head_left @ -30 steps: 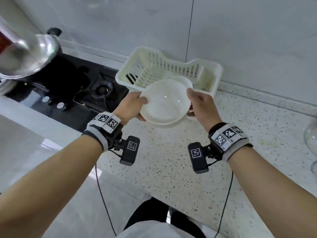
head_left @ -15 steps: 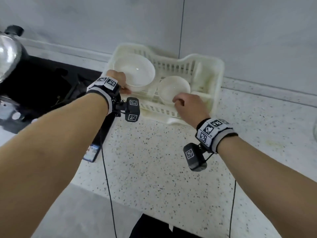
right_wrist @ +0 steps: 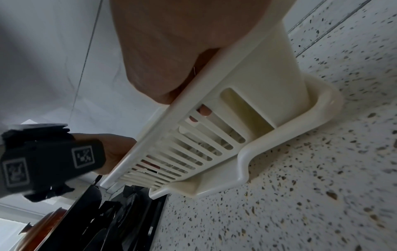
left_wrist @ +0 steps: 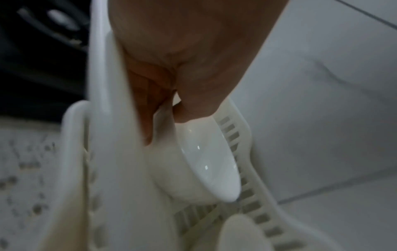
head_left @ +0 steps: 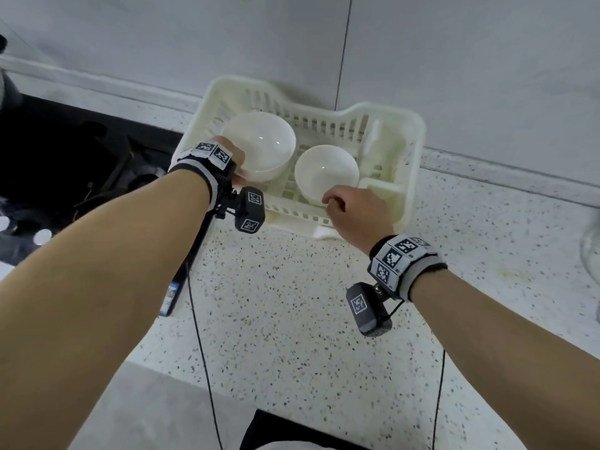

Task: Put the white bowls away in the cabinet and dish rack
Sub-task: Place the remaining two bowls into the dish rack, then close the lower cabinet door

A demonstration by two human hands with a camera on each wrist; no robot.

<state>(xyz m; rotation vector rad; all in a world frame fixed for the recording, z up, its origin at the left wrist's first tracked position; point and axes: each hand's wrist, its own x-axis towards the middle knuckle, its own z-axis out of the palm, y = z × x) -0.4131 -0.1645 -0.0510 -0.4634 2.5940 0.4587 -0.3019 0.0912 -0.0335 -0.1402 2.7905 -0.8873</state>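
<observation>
A cream plastic dish rack (head_left: 389, 120) stands against the wall. A large white bowl (head_left: 259, 141) sits in its left half. My left hand (head_left: 234, 164) grips the bowl's near rim, thumb inside, as the left wrist view shows on the bowl (left_wrist: 204, 163). A smaller white bowl (head_left: 324, 170) sits in the middle of the rack. My right hand (head_left: 352, 209) curls over its near rim. In the right wrist view its fingertips (right_wrist: 205, 111) show through the rack (right_wrist: 257, 101) slats; the small bowl is hidden there.
The rack stands on a speckled countertop (head_left: 292, 319). A black gas stove (head_left: 65, 164) lies directly left of the rack. A clear glass object (head_left: 591, 254) stands at the right edge. Grey wall tiles rise behind the rack.
A second ago both hands held the large bowl in front of the rack. It then went into the rack's left half with my left hand, and my right hand dropped to the small bowl.
</observation>
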